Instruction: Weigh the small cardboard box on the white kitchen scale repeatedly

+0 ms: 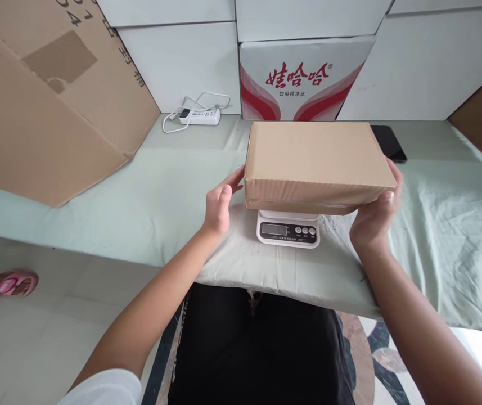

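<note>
A closed brown cardboard box (316, 154) is over a small white digital kitchen scale (288, 229), whose display and buttons show in front of it. The box hides the weighing plate, so I cannot tell whether its full weight rests there. My right hand (376, 216) grips the box's right front corner, thumb on the front face and fingers round the side. At the left side is my left hand (221, 205), thumb raised and fingers stretched toward the box, their tips at its edge. The digits on the display are too faint to read.
A pale green cloth (139, 214) covers the table. Behind stand white boxes and a red-and-white printed carton (300, 79). A white power strip with cable (201, 115) and a black phone (388, 143) lie at the back. A large carton (50, 107) stands left; another person's sandalled foot (17, 283) shows below.
</note>
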Available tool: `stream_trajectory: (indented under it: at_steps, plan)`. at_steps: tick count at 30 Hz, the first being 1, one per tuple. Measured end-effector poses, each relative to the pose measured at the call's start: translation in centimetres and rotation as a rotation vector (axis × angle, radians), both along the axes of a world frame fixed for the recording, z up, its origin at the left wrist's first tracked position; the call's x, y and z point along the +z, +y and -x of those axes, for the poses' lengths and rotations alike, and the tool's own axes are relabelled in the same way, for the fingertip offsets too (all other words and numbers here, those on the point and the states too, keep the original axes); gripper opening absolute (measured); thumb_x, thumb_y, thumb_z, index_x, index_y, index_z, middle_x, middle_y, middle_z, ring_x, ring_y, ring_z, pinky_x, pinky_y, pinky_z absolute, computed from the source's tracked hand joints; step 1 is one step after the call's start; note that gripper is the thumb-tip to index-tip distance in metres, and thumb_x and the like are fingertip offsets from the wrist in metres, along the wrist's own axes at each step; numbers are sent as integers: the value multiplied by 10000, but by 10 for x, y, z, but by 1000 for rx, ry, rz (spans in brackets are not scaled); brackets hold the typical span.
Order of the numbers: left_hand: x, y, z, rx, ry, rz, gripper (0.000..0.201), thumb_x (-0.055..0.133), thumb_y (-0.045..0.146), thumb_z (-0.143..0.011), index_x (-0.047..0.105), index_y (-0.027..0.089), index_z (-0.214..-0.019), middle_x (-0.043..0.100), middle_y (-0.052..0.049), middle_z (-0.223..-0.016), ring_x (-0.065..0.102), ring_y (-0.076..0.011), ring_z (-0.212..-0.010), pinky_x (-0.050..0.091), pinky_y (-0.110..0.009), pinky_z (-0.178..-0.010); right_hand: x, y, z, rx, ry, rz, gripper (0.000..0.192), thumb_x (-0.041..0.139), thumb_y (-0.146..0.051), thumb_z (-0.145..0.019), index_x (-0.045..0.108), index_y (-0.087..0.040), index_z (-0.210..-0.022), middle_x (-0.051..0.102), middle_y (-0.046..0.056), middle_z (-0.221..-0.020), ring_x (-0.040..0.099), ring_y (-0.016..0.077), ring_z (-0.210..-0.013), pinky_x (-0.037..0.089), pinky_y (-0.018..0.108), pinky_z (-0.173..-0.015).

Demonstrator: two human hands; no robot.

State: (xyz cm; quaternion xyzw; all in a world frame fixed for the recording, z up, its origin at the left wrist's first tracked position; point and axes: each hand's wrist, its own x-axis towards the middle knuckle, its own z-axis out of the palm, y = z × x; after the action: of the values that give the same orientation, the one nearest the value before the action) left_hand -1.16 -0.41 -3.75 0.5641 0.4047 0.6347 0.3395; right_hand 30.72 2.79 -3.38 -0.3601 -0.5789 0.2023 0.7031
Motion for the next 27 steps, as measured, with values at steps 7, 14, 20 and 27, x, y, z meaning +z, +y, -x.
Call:
stream_trajectory:
  at_steps: [7,14,20,27]
  plan:
    - [23,-9,-9,-45,45,-17,649,598,791,-1044,858,301,-1381,854,-66,-1490,736,-385,-1520,652,-534,-1244,12,-6,3,14,-44,-64,604,545,-664,-1034,702,-395,-1552,713,54,-1551,611,379,-1570,358,704,-1417]
    - [61,48,-5,-41,10,-94,661,624,855,-1012,828,318,-1338,831,-56,-1458,528,-452,-1713,550,-625,-1350,74,39,-4,52,-117,-203,680,599,-851,-958,713,-374,-1429,694,44,-1536,605,398,-1603,353,681,-1442]
    - [12,136,-18,-78,-79,-34,795,581,974,-944,821,301,-1293,827,-70,-1460,570,-409,-1688,521,-605,-1366,29,106,13,25,-94,15,962,617,-944,-837,572,-323,-1571,588,95,-1730,459,363,-1742,299,603,-1504]
    - [-21,143,-17,-57,-91,16,869,646,1000,-881,830,241,-1261,823,-102,-1446,592,-397,-1663,426,-607,-1425,-28,134,10,86,-40,55,853,623,-913,-807,607,-436,-1514,635,51,-1634,538,326,-1678,330,637,-1487]
